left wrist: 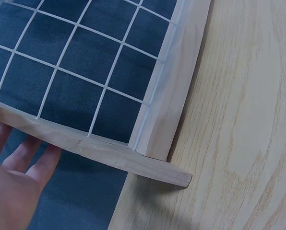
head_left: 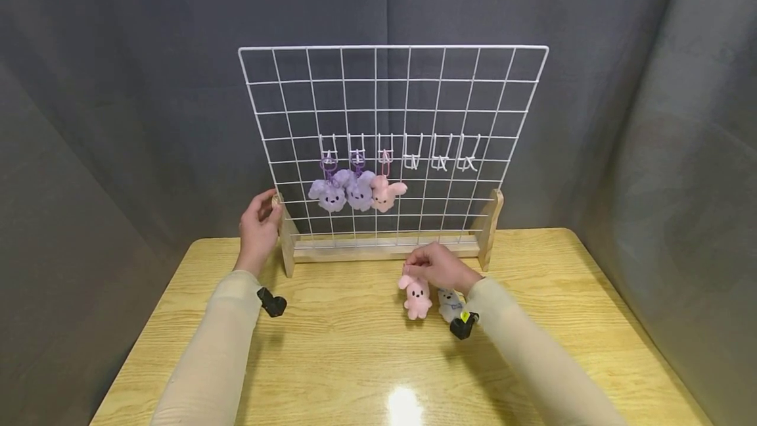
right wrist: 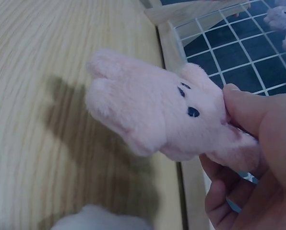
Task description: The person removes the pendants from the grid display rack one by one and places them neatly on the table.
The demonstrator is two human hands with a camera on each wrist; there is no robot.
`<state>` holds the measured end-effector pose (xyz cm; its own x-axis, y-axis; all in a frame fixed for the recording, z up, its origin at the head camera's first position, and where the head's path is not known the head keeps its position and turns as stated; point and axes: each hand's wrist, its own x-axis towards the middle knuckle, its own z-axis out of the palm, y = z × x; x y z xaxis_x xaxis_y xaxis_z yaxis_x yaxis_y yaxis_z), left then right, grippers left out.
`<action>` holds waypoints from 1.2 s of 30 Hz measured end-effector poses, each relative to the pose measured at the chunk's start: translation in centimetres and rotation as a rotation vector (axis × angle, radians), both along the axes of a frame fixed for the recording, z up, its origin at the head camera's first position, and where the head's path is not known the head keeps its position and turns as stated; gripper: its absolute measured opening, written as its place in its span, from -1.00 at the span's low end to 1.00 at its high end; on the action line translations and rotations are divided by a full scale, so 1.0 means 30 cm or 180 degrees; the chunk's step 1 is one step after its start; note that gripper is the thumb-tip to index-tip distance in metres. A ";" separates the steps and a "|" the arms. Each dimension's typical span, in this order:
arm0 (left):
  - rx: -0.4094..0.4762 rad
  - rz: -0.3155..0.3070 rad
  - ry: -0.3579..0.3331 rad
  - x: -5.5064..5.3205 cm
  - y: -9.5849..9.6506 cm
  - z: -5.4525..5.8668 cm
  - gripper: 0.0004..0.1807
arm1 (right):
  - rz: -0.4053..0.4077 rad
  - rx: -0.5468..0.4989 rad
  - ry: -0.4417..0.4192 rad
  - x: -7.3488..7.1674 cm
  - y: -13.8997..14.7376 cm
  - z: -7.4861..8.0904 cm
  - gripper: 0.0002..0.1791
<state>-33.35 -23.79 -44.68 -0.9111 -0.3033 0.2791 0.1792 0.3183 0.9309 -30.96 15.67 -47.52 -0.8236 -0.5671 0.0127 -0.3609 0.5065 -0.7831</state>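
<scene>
My right hand (head_left: 440, 267) pinches a pink plush bunny keychain (head_left: 418, 298) by its top, and the toy hangs over the table in front of the rack. Close up in the right wrist view, thumb and fingers (right wrist: 248, 112) grip around the ears, with the bunny's feet pointing away from the hand. My left hand (head_left: 258, 225) holds the left wooden upright (head_left: 286, 235) of the white wire grid rack (head_left: 393, 46); the left wrist view has its fingers (left wrist: 44, 165) behind the wood. A whitish plush toy (head_left: 451, 304) lies beside the bunny, partly covered by my right wrist.
Two purple plush keychains (head_left: 331, 196) and a pink one (head_left: 386, 194) hang side by side on the grid. Three bare white hooks (head_left: 440, 163) continue the row to the right. The rack stands at the back of the wooden table (head_left: 331, 347), before a dark curtain (head_left: 148, 84).
</scene>
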 end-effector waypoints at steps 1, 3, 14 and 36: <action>-0.0001 -0.0001 -0.0003 0.000 0.001 0.000 -0.58 | 0.0013 0.0003 0.0016 -0.001 0.004 -0.009 -0.86; -0.0008 0.0003 -0.0016 0.001 0.002 0.000 -0.58 | 0.0036 0.0007 0.0027 -0.002 0.009 -0.022 -0.85; -0.0048 0.0015 -0.0027 0.001 -0.001 -0.003 -0.57 | 0.0203 0.0062 0.0133 -0.008 0.011 -0.077 -0.89; -0.0012 -0.0001 -0.0009 -0.004 0.001 -0.006 -0.57 | 0.0274 0.0277 0.0189 -0.007 0.010 -0.106 -0.84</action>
<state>-33.47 -23.75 -44.86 -0.9120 -0.3019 0.2776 0.1767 0.3218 0.9302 -31.16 15.99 -50.70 -0.7711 -0.6367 0.0076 -0.4503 0.5368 -0.7134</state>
